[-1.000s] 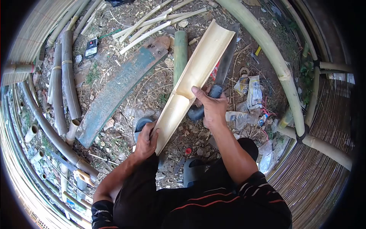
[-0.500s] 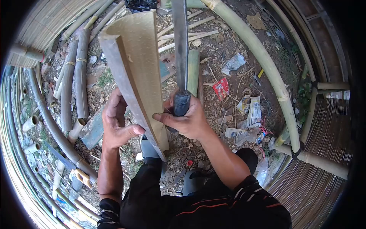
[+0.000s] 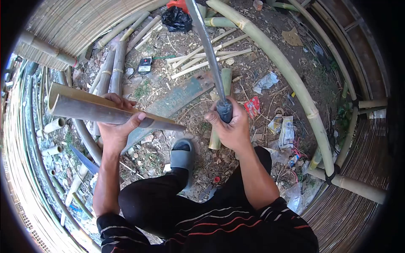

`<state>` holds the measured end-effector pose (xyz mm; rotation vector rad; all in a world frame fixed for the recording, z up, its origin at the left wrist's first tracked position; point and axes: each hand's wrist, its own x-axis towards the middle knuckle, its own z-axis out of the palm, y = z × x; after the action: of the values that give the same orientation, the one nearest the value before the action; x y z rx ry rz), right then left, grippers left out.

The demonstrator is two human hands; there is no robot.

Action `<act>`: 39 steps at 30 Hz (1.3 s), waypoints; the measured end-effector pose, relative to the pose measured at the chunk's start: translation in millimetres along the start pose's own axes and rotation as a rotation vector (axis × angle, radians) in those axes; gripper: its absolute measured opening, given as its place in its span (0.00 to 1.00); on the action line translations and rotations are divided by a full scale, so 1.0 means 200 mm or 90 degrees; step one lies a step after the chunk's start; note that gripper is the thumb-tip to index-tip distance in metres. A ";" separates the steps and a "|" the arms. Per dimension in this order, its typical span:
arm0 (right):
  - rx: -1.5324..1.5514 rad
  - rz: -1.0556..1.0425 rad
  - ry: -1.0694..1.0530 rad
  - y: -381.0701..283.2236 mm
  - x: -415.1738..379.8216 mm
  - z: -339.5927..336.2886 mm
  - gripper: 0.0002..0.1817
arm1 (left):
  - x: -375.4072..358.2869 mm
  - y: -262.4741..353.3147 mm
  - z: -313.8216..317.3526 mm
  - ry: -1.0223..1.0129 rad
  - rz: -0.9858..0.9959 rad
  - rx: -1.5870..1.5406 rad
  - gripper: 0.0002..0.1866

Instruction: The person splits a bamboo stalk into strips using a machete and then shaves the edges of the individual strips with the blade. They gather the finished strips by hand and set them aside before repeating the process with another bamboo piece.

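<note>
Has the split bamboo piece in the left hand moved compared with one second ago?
Yes. The split bamboo piece then leaned over the green bamboo stub; now the left hand holds it off to the left, nearly level, well clear of that stub.

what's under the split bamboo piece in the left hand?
Below the split bamboo piece, held off the ground by the left hand: littered dirt, round bamboo poles, part of a green plank. Ground directly beneath is covered.

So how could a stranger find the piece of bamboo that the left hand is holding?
Look above the person's black-trousered knee, to the left hand. It grips a split half-tube of pale bamboo, lying level. Unlike the bamboo poles on the ground, it is held in the air.
</note>
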<state>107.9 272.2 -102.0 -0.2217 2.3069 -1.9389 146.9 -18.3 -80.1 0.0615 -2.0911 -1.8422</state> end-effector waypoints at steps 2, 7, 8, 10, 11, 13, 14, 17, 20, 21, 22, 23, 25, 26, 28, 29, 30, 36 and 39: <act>0.005 -0.080 0.017 -0.07 -0.07 -0.08 0.23 | 0.10 0.11 0.06 -0.013 0.029 0.084 0.29; 0.212 -0.061 -0.004 -0.39 -0.21 -0.14 0.26 | 0.18 0.11 0.24 -0.027 -0.044 0.224 0.26; 0.203 -0.038 -0.008 -0.42 -0.24 -0.13 0.27 | 0.19 0.08 0.27 -0.033 -0.072 0.202 0.26; 0.215 -0.057 -0.018 -0.47 -0.27 -0.08 0.24 | 0.20 0.05 0.29 -0.077 -0.080 0.248 0.26; 0.181 -0.054 -0.017 -0.49 -0.28 -0.05 0.23 | 0.21 0.06 0.30 -0.051 -0.100 0.229 0.26; 0.133 -0.037 -0.008 -0.52 -0.29 -0.01 0.19 | 0.17 0.03 0.33 -0.030 -0.121 0.213 0.27; 0.136 -0.043 -0.008 -0.54 -0.28 0.00 0.19 | 0.15 0.01 0.34 -0.017 -0.093 0.178 0.27; -0.027 -0.111 -0.014 -0.62 -0.26 0.02 0.17 | 0.10 0.02 0.36 0.010 -0.048 0.158 0.26; -0.048 -0.120 -0.033 -0.65 -0.25 0.04 0.17 | 0.08 0.05 0.37 0.017 -0.061 0.183 0.25; -0.049 -0.117 -0.038 -0.65 -0.25 0.04 0.17 | 0.08 0.03 0.37 0.007 -0.080 0.167 0.24; -0.050 -0.112 -0.050 -0.65 -0.25 0.04 0.16 | 0.08 0.01 0.37 -0.004 -0.100 0.151 0.24; -0.050 -0.107 -0.061 -0.65 -0.25 0.04 0.16 | 0.08 0.00 0.38 0.000 -0.117 0.163 0.24; -0.057 -0.122 -0.053 -0.66 -0.26 0.04 0.16 | 0.07 -0.04 0.39 -0.010 -0.113 0.172 0.24; -0.065 -0.139 -0.040 -0.66 -0.26 0.04 0.16 | 0.07 -0.06 0.39 -0.024 -0.105 0.181 0.25; -0.074 -0.141 -0.033 -0.66 -0.27 0.03 0.16 | 0.07 -0.05 0.41 -0.020 -0.095 0.176 0.25; -0.084 -0.144 -0.030 -0.66 -0.27 0.02 0.16 | 0.07 -0.05 0.42 -0.011 -0.086 0.171 0.26; -0.084 -0.144 -0.026 -0.66 -0.27 0.02 0.16 | 0.06 -0.03 0.43 -0.015 -0.085 0.171 0.26; -0.085 -0.153 -0.019 -0.66 -0.29 0.00 0.16 | 0.05 -0.07 0.43 -0.031 -0.098 0.131 0.28; -0.090 -0.143 -0.028 -0.67 -0.29 0.00 0.16 | 0.05 -0.06 0.43 -0.025 -0.088 0.128 0.28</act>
<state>169.0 261.4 30.3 -0.5543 2.4854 -1.8419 110.9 60.3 -98.1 0.2279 -2.3465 -1.7130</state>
